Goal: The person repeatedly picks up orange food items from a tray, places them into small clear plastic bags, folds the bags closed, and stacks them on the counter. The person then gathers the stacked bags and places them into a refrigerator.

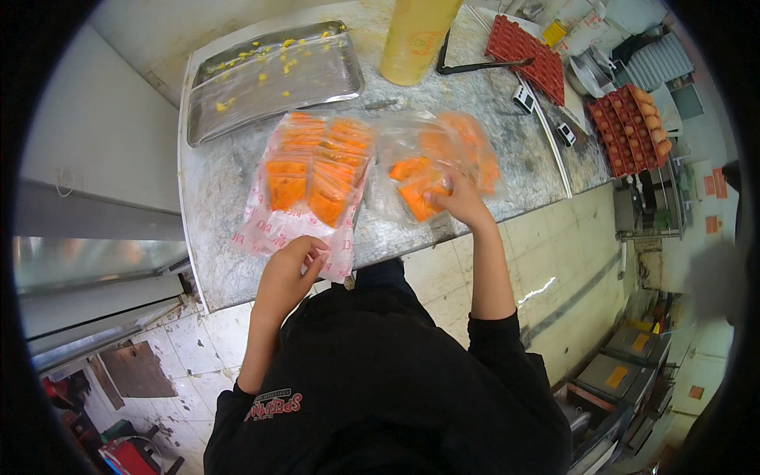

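A flat printed plastic bag (261, 222) lies before me, with small clear packets of orange food (288, 190) laid on or in it in two overlapping columns. My left hand (297, 258) rests at the bag's near end, fingers curled; whether they pinch the plastic is not plain. To the right, my right hand (463, 199) grips a small orange packet (418, 202) between thumb and fingers. That packet lies over a clear plastic bag (386, 142). Behind the hand, more orange packets (469, 136) show blurred through clear plastic.
A metal tray (255, 89) with yellow scraps sits at the back left of the worktable (225, 172). A tall yellow container (418, 41) stands at the back. Rightward are a red egg tray (528, 56), two small devices (523, 98) and stacked trays of eggs (629, 130).
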### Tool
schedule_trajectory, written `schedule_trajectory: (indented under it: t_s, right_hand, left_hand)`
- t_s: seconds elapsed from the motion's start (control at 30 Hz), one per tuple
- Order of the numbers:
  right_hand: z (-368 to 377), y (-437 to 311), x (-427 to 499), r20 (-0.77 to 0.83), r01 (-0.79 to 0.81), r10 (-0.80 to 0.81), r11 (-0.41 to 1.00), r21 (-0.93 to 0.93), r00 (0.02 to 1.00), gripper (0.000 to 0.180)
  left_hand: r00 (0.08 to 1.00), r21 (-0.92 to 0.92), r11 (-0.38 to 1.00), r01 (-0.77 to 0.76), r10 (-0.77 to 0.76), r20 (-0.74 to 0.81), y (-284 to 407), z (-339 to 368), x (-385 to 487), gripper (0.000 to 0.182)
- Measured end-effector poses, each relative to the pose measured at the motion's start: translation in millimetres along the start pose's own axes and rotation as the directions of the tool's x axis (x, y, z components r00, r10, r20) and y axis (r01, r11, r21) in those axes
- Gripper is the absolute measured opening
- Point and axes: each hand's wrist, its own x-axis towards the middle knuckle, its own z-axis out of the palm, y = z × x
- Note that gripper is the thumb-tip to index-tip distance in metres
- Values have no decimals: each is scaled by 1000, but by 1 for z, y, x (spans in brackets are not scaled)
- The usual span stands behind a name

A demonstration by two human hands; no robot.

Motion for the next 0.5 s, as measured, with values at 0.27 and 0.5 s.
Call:
schedule_trajectory:
  t_s: [0.27,0.5]
  right_hand:
    - [79,28,43,-671,115,-85,993,0,737,65]
    - [76,14,38,-648,-124,-208,895,-428,732,54]
  left_hand:
    - [996,-26,997,77,-75,44,4,-7,-5,16]
    - [996,-17,997,78,-77,32,-3,-7,-14,16]
